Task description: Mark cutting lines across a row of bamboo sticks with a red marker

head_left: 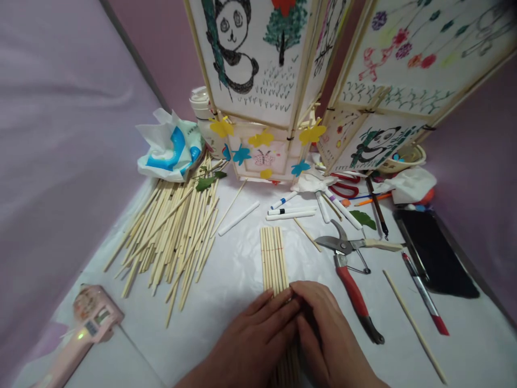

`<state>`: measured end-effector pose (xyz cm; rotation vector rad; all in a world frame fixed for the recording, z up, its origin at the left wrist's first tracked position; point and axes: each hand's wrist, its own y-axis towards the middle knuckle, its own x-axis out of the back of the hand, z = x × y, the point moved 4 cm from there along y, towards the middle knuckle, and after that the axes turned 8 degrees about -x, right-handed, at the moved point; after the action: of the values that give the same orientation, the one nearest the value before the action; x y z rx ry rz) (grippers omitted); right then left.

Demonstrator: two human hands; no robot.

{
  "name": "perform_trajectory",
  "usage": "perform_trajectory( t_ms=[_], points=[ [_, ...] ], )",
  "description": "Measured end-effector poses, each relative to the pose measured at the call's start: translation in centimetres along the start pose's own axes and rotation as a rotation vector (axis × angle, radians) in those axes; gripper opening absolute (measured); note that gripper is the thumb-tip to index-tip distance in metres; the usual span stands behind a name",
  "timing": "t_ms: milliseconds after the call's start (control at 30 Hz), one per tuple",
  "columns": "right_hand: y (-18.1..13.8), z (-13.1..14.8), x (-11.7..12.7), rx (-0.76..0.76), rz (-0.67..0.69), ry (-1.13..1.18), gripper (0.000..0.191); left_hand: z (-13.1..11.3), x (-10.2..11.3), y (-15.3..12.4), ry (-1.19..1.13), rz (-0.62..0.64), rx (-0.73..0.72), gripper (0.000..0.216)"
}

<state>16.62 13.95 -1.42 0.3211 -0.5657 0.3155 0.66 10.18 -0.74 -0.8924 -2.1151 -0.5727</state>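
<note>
A flat row of thin wooden sticks (273,250), side by side with thin red lines across them near the far end, lies lengthwise before me. My left hand (262,334) rests over the row from the left, its fingers closed together across the sticks. From the other side my right hand (329,328) curves against the row's right edge, fingertips bent and touching the left hand's fingers. Both hands hide the middle of the row; its near end shows dimly between my wrists. To the right of my right hand lie pruning shears (349,275) with a red handle, blades spread.
Loose sticks (173,231) are heaped at left, beside a tissue pack (172,148). A pink glue gun (86,323) lies front left. Decorated paper lanterns (258,70) stand behind white markers (291,214). A dark phone (438,253), a pen (426,293) and a single stick (414,326) are at right.
</note>
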Motion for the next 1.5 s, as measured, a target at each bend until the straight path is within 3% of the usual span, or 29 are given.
perform_trajectory(
  t_ms=[133,467,567,767,867,967,1133,1400,1500],
  points=[
    [0.2,0.1,0.1,-0.004,-0.01,0.0,0.046,0.0,-0.1,0.0,0.004,0.019,0.005,0.065],
    [-0.2,-0.1,0.2,-0.003,-0.004,-0.026,0.047,-0.1,0.0,-0.2,0.002,-0.009,-0.022,0.085],
    [-0.3,-0.2,0.3,-0.018,0.04,-0.007,0.048,0.2,0.1,-0.8,-0.002,-0.13,0.002,0.085],
    [-0.4,0.3,1.2,0.033,0.051,-0.024,0.052,0.6,1.1,-1.6,-0.026,-0.525,0.049,0.045],
    [-0.9,1.5,3.0,0.078,-0.029,-0.083,0.044,0.4,1.6,-1.7,0.003,-0.623,0.072,0.037],
    [-2.1,1.9,5.7,0.057,-0.208,-0.126,0.036,0.2,1.9,-1.6,0.061,-0.695,0.096,0.031],
    [-4.9,-0.3,9.2,-0.069,-0.459,-0.2,0.021,0.1,1.6,-1.5,0.099,-0.732,0.103,0.025],
    [-7.4,-3.7,11.3,-0.209,-0.548,-0.369,0.013,0.4,1.7,-1.7,0.169,-0.722,0.103,0.027],
    [-7.7,-4.5,11.9,-0.337,-0.559,-0.518,0.014,0.7,1.6,-1.8,0.192,-0.723,0.12,0.029]
  ],
)
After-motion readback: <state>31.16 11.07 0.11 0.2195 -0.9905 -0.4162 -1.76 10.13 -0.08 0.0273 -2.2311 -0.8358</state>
